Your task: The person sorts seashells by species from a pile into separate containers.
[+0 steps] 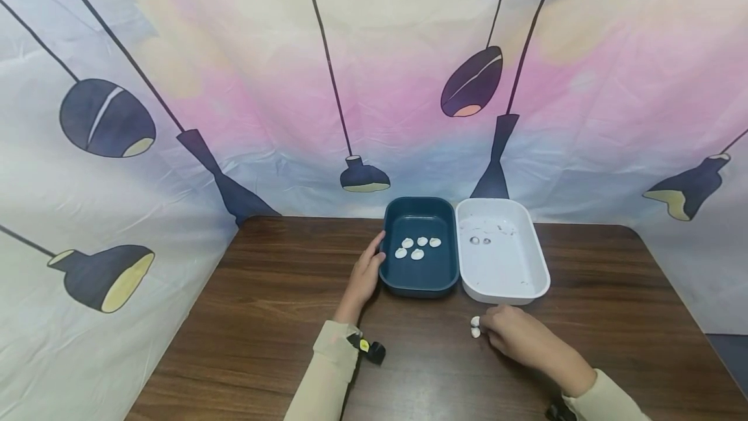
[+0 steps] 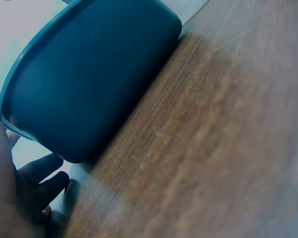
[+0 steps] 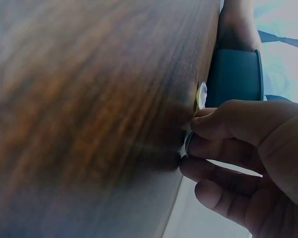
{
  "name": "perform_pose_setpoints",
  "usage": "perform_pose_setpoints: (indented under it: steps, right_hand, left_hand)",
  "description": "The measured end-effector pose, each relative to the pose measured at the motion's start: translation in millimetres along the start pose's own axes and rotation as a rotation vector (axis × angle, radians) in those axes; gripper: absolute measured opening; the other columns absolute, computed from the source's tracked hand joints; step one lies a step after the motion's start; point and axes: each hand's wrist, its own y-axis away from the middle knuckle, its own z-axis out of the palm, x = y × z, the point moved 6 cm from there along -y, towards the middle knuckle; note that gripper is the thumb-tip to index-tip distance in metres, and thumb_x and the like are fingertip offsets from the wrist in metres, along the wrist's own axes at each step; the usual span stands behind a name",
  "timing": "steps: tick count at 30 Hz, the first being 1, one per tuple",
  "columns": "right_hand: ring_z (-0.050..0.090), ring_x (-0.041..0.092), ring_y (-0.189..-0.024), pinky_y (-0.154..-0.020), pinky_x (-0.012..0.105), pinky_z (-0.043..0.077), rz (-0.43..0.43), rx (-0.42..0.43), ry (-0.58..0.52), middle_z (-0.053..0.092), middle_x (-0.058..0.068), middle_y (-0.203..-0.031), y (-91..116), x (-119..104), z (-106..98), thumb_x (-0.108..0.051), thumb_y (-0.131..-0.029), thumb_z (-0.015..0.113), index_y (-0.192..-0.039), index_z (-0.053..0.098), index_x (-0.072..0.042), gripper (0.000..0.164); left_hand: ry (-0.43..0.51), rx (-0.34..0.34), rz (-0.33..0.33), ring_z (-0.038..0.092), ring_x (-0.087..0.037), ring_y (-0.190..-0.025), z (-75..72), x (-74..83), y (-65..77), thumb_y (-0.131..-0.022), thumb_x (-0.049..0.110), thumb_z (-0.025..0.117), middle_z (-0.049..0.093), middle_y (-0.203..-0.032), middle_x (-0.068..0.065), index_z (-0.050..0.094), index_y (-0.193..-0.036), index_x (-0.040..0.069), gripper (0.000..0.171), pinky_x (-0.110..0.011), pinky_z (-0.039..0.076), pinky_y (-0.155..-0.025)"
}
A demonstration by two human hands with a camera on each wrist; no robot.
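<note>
My left hand (image 1: 363,276) rests against the left side of a dark teal tray (image 1: 419,288), its fingers stretched along the outer wall. In the left wrist view that hand (image 2: 5,178) is at the tray's rim, with fingers beside the outer wall. Inside the tray lie several small white shell-like pieces (image 1: 417,255). My right hand (image 1: 517,338) is low over the table in front of the white tray. Two white pieces (image 1: 476,332) show at its fingertips. In the right wrist view, thumb and fingers pinch one thin piece (image 3: 188,144); another white piece (image 3: 202,94) stands just beyond.
A white tray (image 1: 508,278) stands close against the teal tray's right side, holding two small greyish shell-like pieces (image 1: 474,240) and dark specks. Both trays are at the back edge of the brown wooden table (image 1: 274,317). Behind hangs a cloth printed with lamps (image 1: 263,51).
</note>
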Motion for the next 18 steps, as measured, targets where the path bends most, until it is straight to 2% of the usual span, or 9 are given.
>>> perform_pose_setpoints:
  steps: [6, 12, 18]
  right_hand:
    - [0.05, 0.006, -0.062, -0.056, 0.031, 0.046, 0.024, -0.03, 0.002, 0.051, -0.012, -0.069, 0.7, 0.5, -0.6, 0.004, -0.075, 0.078, -0.072, 0.06, -0.02, 0.03]
    - [0.044, 0.003, -0.063, -0.056, 0.028, 0.044, 0.008, 0.012, -0.024, 0.048, -0.015, -0.069, -0.2, -2.1, -11.0, 0.006, -0.073, 0.075, -0.07, 0.055, -0.022, 0.034]
    - [0.046, 0.002, -0.065, -0.057, 0.029, 0.045, -0.003, 0.035, -0.034, 0.05, -0.015, -0.07, -1.8, -2.1, -18.0, 0.006, -0.073, 0.074, -0.071, 0.056, -0.022, 0.033]
  left_hand:
    - [-0.003, -0.002, 0.0, 0.032, -0.031, -0.156, -0.2, 0.2, 0.8, -0.11, 0.026, 0.043, 0.038, -0.169, -0.004, 0.042, -0.164, 0.03, 0.054, -0.061, 0.025, -0.124]
    - [-0.015, -0.001, -0.002, 0.033, -0.03, -0.156, 0.2, -0.4, 0.6, -0.11, 0.026, 0.042, 0.038, -0.168, -0.004, 0.042, -0.164, 0.03, 0.054, -0.061, 0.025, -0.124]
    - [-0.011, -0.002, 0.011, 0.032, -0.032, -0.156, 0.0, -0.3, -0.3, -0.11, 0.025, 0.042, 0.038, -0.169, -0.005, 0.042, -0.164, 0.029, 0.054, -0.062, 0.024, -0.123]
